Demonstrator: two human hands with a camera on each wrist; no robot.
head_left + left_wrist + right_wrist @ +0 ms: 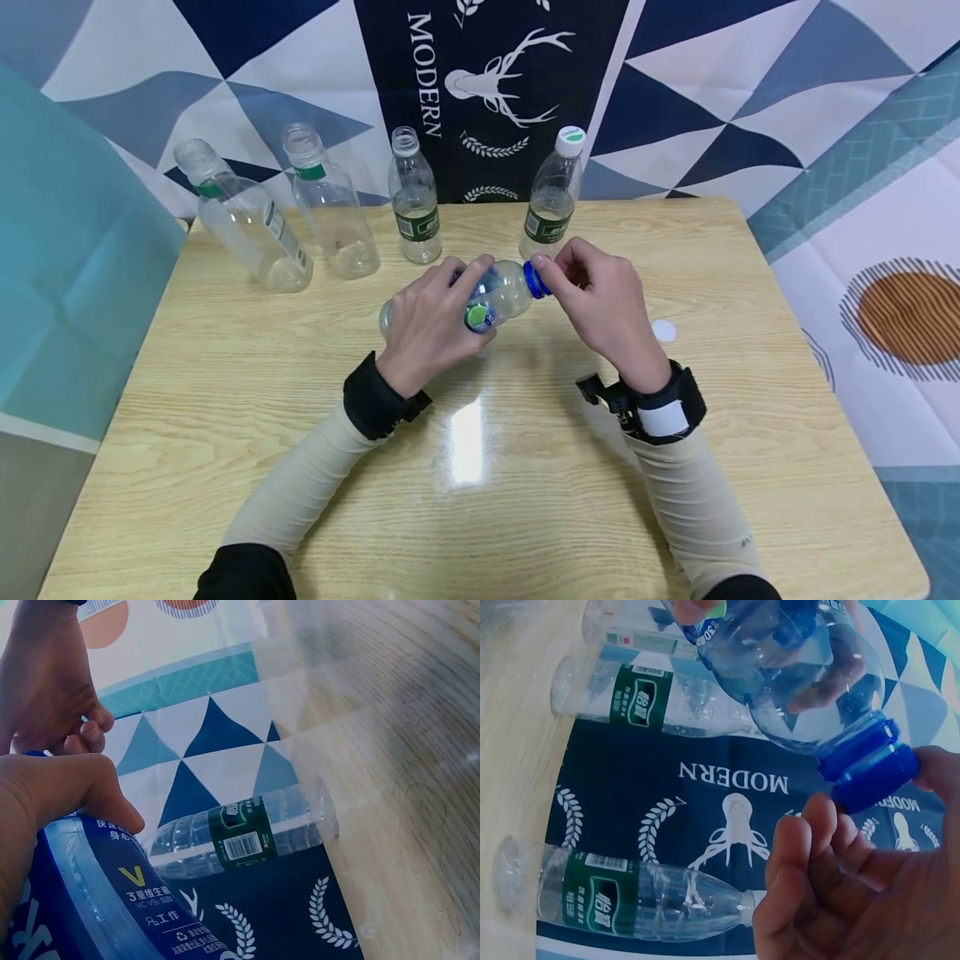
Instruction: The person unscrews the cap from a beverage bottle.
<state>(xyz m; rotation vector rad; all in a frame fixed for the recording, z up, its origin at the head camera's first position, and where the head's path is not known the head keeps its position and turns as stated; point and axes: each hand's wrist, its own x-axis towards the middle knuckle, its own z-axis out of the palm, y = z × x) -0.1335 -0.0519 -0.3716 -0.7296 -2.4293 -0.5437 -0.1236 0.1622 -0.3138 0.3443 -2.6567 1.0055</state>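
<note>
A clear plastic bottle (514, 292) with a blue label lies tilted sideways above the table, its neck pointing right. My left hand (435, 321) grips it round the body. With thumb and fingertips, my right hand (603, 296) pinches the blue cap (877, 780) at the bottle's mouth. A blue ring (855, 750) circles the neck just below the cap, with a narrow clear band between the two. Part of the label (120, 885) shows under my left thumb; the hand covers the rest.
At the back stand two larger uncapped bottles (251, 225) (337, 221), a small uncapped bottle (417, 208) and a white-capped bottle (551, 200), the last just behind my right hand. A white disc (663, 331) lies on the wooden table (525, 517) beside my right wrist. Patterned cloth (697, 100) hangs behind.
</note>
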